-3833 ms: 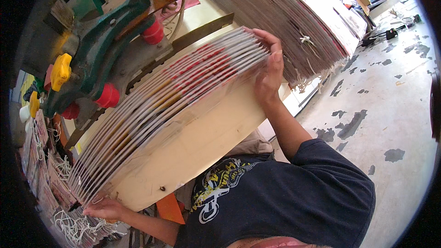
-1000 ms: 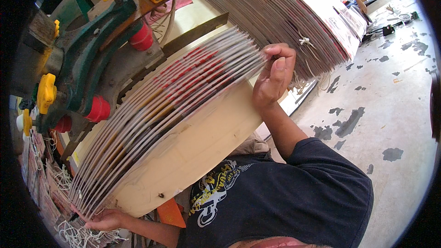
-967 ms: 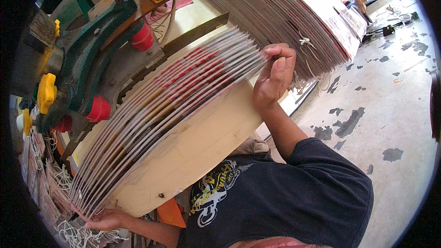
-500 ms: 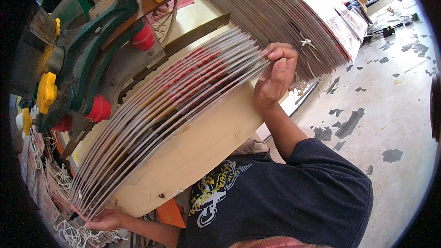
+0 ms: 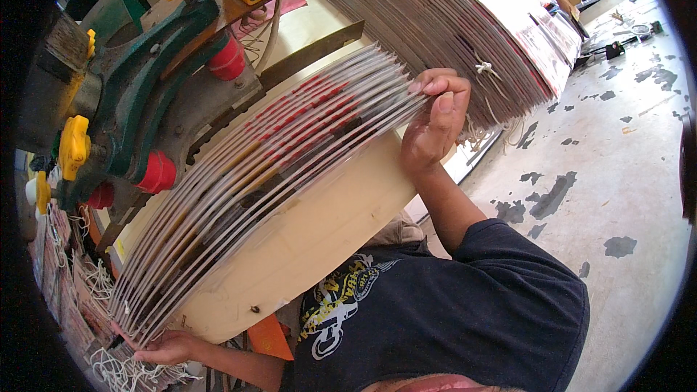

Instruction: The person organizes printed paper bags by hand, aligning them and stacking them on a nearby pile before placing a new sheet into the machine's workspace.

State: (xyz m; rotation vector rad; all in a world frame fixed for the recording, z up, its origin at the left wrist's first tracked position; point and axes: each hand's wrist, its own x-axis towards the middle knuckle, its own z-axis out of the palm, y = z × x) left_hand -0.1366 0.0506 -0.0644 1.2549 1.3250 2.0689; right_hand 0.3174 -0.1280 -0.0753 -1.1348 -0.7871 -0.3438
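Observation:
A fanned stack of thin printed sheets point(image 5: 268, 167), with pale edges and red, brown and dark print, stands on edge and bows across the cream-coloured board point(image 5: 305, 225). At the right end of the stack, my right hand point(image 5: 438, 120) is closed with fingertips and thumb on the sheet ends. My left hand point(image 5: 170, 348) grips the opposite corner at the lower left, its fingers partly hidden behind the sheets. Slim gaps show between the sheets.
A green machine frame point(image 5: 156, 65) with yellow knobs point(image 5: 74, 147) and red rubber feet point(image 5: 156, 172) stands at the left, beside a metal fence point(image 5: 312, 53). A tall tied stack of boards point(image 5: 443, 36) is at the back right. String bundles point(image 5: 127, 370) lie lower left.
The nearest sheets have shifted slightly, and the gaps and dark print between them look different. Both hands keep almost the same place and grip.

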